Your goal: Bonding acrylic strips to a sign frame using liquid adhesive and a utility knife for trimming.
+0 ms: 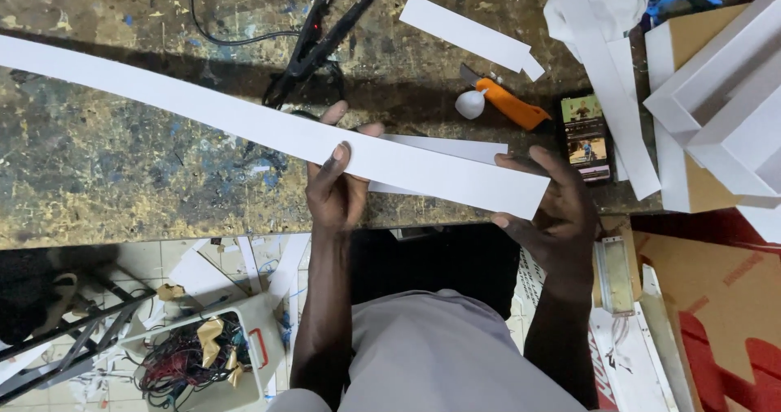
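Your left hand (335, 191) pinches the long white paper strip (268, 129) mid-length, fingers closed on it. Your right hand (553, 213) grips its end at the surface's (122, 192) near edge, beside a phone (587, 138)

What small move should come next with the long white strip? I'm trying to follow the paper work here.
Probably lay the long white strip flat on the workbench: both the left hand and right hand pinch its near end above a shorter strip, while the far end trails off left.
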